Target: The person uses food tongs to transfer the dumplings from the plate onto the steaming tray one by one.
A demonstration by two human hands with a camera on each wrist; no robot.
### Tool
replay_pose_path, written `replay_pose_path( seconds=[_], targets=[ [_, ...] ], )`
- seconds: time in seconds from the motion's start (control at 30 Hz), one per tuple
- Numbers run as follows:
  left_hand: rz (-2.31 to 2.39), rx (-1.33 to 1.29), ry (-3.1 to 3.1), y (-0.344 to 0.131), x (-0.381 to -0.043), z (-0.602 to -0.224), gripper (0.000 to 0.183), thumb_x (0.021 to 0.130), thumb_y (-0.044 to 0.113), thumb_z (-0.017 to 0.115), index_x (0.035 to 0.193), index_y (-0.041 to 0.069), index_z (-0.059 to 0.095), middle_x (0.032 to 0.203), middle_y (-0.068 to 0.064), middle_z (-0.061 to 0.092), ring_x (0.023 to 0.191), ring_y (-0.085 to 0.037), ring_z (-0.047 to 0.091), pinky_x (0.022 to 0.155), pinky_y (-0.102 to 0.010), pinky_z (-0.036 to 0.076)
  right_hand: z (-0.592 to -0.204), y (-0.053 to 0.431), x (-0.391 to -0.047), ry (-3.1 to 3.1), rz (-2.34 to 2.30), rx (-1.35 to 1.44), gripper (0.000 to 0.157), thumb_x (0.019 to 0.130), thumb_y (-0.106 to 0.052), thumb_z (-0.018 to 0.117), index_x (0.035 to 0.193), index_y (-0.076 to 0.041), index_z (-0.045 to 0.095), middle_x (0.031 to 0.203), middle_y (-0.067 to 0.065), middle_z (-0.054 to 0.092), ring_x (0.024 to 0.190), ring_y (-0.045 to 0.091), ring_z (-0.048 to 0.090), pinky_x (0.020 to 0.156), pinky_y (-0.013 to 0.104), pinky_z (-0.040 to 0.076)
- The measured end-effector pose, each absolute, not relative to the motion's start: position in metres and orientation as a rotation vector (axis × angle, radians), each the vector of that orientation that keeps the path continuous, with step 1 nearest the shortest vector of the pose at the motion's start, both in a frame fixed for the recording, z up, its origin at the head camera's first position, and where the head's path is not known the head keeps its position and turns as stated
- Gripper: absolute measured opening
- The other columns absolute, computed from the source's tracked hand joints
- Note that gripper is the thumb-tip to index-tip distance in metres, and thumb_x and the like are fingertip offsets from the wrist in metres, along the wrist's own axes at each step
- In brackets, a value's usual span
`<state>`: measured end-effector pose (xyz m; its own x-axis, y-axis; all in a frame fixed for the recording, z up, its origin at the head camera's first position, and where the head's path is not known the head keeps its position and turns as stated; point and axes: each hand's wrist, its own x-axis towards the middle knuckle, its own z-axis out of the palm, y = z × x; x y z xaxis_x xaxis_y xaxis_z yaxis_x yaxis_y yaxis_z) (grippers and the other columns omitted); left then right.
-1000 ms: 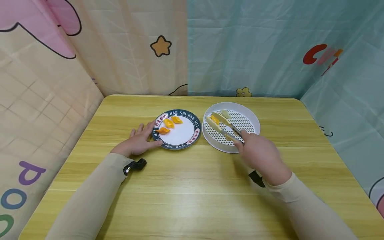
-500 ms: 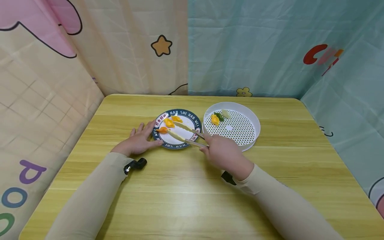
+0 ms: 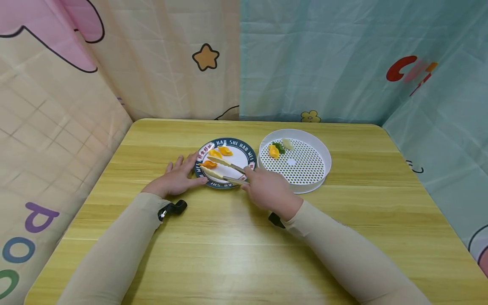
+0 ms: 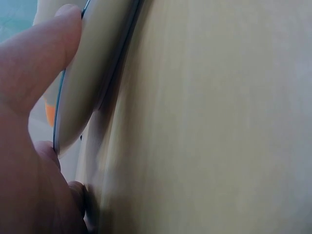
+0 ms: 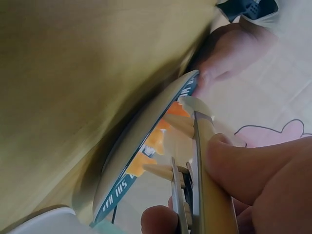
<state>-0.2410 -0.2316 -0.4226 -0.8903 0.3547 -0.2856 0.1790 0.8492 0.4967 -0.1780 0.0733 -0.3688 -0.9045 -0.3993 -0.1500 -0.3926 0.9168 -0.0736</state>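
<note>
My left hand [image 3: 175,178] rests at the left side of a round white plate [image 3: 236,171] with a dark patterned rim, thumb and fingers spread and touching it. In my right hand [image 3: 271,190] I grip a pair of tongs [image 3: 233,180], metal with pale tips. The tips reach over the plate, one on each side of an orange dumpling [image 3: 208,164]; contact is hard to tell. Two yellow dumplings lie behind: one [image 3: 215,153] partly behind a tip, the other [image 3: 225,151] to its right. In the right wrist view, the tongs [image 5: 207,165] stand apart over the dumplings.
Right of the plate stands a white round steamer tray [image 3: 324,159] with a perforated base. It holds a yellow dumpling [image 3: 273,151], a green one [image 3: 280,147] and a whitish one [image 3: 287,144]. Printed curtains [image 3: 305,63] enclose the wooden table [image 3: 213,254].
My right hand has moved the tongs left from the steamer tray to the plate. A yellow dumpling between the tips earlier now lies in the tray. My left hand has stayed put.
</note>
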Motion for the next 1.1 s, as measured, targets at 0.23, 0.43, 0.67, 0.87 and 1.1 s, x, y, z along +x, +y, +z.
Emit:
replay_pose_path(
  seconds=[0.23, 0.43, 0.67, 0.87, 1.1],
  targets=[
    [0.672, 0.396, 2.653, -0.231, -0.2424, -0.4208, 0.113, 0.094, 0.079, 0.055, 0.17, 0.026, -0.009, 0.179, -0.014, -0.006, 0.161, -0.049, -0.016, 0.125, -0.07, -0.014, -0.364, 0.0718, -0.1819, 2.909, -0.019, -0.61, 0.041, 0.108, -0.046, 0.057, 0.137, -0.017, 0.06, 0.096, 0.005, 0.064, 0.075, 0.021, 0.06, 0.053, 0.032, 0.048],
    [0.667, 0.397, 2.656, -0.2313, -0.2433, -0.4214, 0.113, 0.093, 0.08, 0.054, 0.17, 0.027, -0.009, 0.179, -0.013, -0.006, 0.161, -0.05, -0.016, 0.125, -0.071, -0.015, -0.3618, 0.0711, -0.1838, 2.876, -0.034, -0.574, 0.044, 0.107, -0.044, 0.059, 0.143, -0.017, 0.059, 0.101, 0.006, 0.066, 0.076, 0.021, 0.061, 0.053, 0.032, 0.049],
    [0.658, 0.389, 2.656, -0.2318, -0.2424, -0.4231, 0.112, 0.094, 0.08, 0.054, 0.17, 0.027, -0.009, 0.179, -0.014, -0.006, 0.161, -0.05, -0.016, 0.125, -0.07, -0.015, -0.365, 0.0692, -0.1844, 2.843, -0.048, -0.554, 0.05, 0.107, -0.044, 0.059, 0.149, -0.017, 0.056, 0.102, 0.007, 0.066, 0.076, 0.021, 0.062, 0.055, 0.031, 0.05],
    [0.659, 0.391, 2.663, -0.2323, -0.2416, -0.425, 0.112, 0.093, 0.081, 0.053, 0.17, 0.027, -0.009, 0.179, -0.014, -0.006, 0.161, -0.05, -0.016, 0.125, -0.071, -0.014, -0.3674, 0.0694, -0.1846, 2.839, -0.056, -0.544, 0.051, 0.107, -0.044, 0.06, 0.151, -0.018, 0.056, 0.105, 0.007, 0.067, 0.076, 0.021, 0.062, 0.056, 0.031, 0.05],
    [0.649, 0.388, 2.665, -0.2312, -0.2413, -0.4238, 0.112, 0.093, 0.081, 0.052, 0.17, 0.028, -0.009, 0.179, -0.014, -0.005, 0.161, -0.05, -0.015, 0.125, -0.071, -0.014, -0.3675, 0.07, -0.184, 2.838, -0.071, -0.54, 0.049, 0.107, -0.044, 0.06, 0.149, -0.018, 0.057, 0.101, 0.007, 0.066, 0.076, 0.021, 0.062, 0.055, 0.03, 0.05]
  ],
)
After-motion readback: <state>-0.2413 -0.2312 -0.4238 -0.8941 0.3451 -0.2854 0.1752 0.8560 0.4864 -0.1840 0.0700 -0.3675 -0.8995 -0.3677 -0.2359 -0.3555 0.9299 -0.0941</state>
